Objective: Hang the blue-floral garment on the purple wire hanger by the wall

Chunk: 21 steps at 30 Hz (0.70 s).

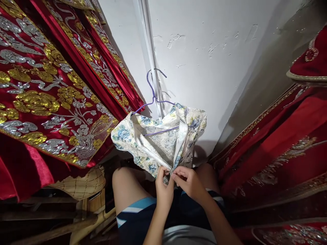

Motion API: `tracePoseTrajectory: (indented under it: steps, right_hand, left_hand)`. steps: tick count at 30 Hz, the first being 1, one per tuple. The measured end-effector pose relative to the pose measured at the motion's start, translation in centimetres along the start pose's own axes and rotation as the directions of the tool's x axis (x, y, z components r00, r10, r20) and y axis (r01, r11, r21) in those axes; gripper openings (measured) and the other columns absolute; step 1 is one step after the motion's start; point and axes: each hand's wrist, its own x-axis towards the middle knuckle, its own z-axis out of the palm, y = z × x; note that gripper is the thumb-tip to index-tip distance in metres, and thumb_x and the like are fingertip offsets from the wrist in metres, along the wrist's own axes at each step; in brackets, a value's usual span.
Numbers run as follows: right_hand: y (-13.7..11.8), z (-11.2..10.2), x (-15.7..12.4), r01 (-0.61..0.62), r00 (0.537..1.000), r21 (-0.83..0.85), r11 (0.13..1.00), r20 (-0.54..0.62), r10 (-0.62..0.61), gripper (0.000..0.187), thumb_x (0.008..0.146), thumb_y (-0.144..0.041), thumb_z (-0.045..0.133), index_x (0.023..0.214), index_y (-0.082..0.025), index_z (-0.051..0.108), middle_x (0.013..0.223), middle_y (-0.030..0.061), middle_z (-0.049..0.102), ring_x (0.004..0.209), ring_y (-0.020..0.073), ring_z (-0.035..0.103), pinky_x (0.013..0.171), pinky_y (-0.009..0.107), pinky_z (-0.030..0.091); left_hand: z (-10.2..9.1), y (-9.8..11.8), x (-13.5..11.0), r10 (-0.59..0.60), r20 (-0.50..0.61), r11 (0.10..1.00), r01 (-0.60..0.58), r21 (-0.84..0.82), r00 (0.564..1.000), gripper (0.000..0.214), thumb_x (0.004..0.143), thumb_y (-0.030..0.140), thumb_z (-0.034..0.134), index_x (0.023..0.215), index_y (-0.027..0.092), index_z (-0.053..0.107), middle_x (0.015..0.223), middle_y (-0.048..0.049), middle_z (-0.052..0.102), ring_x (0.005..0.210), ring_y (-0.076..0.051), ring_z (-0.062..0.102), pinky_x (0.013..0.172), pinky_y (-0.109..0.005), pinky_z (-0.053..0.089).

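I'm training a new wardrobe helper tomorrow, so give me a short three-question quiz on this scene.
1. True or false: the floral garment is on a purple hanger.
2. The left hand and right hand both pinch: A) the hanger's hook B) the garment where its open edges meet C) nothing.
3. Fill in: the embroidered cloth at left is ____ with gold and silver.
Key: 1 true; 2 B; 3 red.

The left hand (163,190) is held upright, its back turned to the camera, with thumb and forefinger pinched shut. The right hand (190,183) is set just beside it, palm down, fingers curled and the tips pinched against those of the left. The left forearm (155,226) and right forearm (217,221) are bare and angled inward.
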Motion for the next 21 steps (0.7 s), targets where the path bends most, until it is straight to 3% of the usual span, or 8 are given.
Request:
tracePoseTrajectory:
  steps: [4,9,14,21]
  right_hand:
    - [0.0,1.2,0.3,0.004,1.000,0.030,1.000,0.027,-0.004,0.013,0.088,-0.027,0.059,0.081,-0.017,0.061,0.063,-0.0030,0.054,0.060,0.0128,0.050,0.059,0.025,0.037]
    - [0.0,1.1,0.4,-0.029,0.999,-0.012,1.000,0.033,0.029,0.018,0.087,-0.033,0.061,0.081,-0.017,0.061,0.063,-0.0029,0.053,0.059,0.0130,0.050,0.057,0.025,0.036]
    - [-0.1,0.4,0.5,-0.114,0.993,-0.038,0.993,0.018,0.115,0.019,0.084,-0.033,0.061,0.072,-0.018,0.058,0.056,-0.0022,0.055,0.054,0.0128,0.049,0.054,0.026,0.034]
    - [0.1,-1.0,-0.1,-0.076,0.997,0.042,0.996,-0.003,0.076,0.024,0.085,-0.034,0.060,0.066,-0.019,0.059,0.050,-0.0040,0.052,0.049,0.0105,0.042,0.053,0.025,0.032]
  left_hand:
    - [-1.0,0.2,-0.2,-0.003,-0.033,1.000,0.002,-0.018,0.999,0.011,0.089,0.022,0.056,0.081,0.019,0.050,0.076,0.0018,0.046,0.073,-0.014,0.046,0.069,-0.023,0.040]
    - [-1.6,0.4,-0.5,-0.034,-0.077,0.996,0.028,-0.082,0.996,0.012,0.088,0.029,0.062,0.084,0.018,0.059,0.077,0.0002,0.053,0.075,-0.015,0.051,0.071,-0.023,0.044]
    - [-1.4,0.3,-0.6,-0.100,-0.009,0.986,0.098,-0.134,0.995,0.023,0.089,0.040,0.065,0.092,0.017,0.066,0.085,-0.0049,0.066,0.083,-0.019,0.062,0.077,-0.027,0.048]
    - [0.3,0.7,-0.7,0.006,0.057,0.994,0.001,-0.113,0.998,0.022,0.097,0.038,0.057,0.088,0.018,0.061,0.079,-0.0016,0.061,0.078,-0.017,0.059,0.075,-0.025,0.045]
